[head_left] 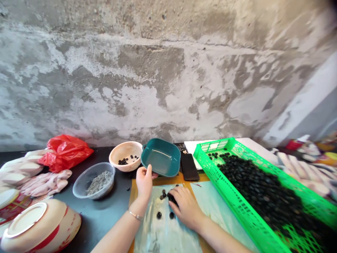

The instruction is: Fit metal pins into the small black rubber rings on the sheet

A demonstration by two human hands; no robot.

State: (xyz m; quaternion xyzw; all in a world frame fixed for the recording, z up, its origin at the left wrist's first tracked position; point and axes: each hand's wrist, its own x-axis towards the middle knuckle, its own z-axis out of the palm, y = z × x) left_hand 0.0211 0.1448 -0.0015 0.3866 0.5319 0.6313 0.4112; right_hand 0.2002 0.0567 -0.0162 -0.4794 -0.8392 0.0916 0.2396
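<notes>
My left hand (144, 182) is curled at the front rim of a teal square dish (161, 158), its thumb raised against the rim; I cannot tell whether it grips the dish. My right hand (185, 207) presses its fingertips onto a clump of small dark round berries (171, 199). A few loose berries (159, 215) lie on a pale plastic sheet (163, 228) over a wooden board. A green slatted plastic crate (244, 196) to the right holds a large heap of the same berries. A peach bowl (125, 156) holds a few more.
A clear plastic tub (93, 180) of grey material, a red plastic bag (64, 153), pink folded gloves (44, 184) and an overturned cream bowl (42, 226) sit to the left. A black phone (189, 167) lies behind the board. A concrete wall rises behind the dark table (100, 214).
</notes>
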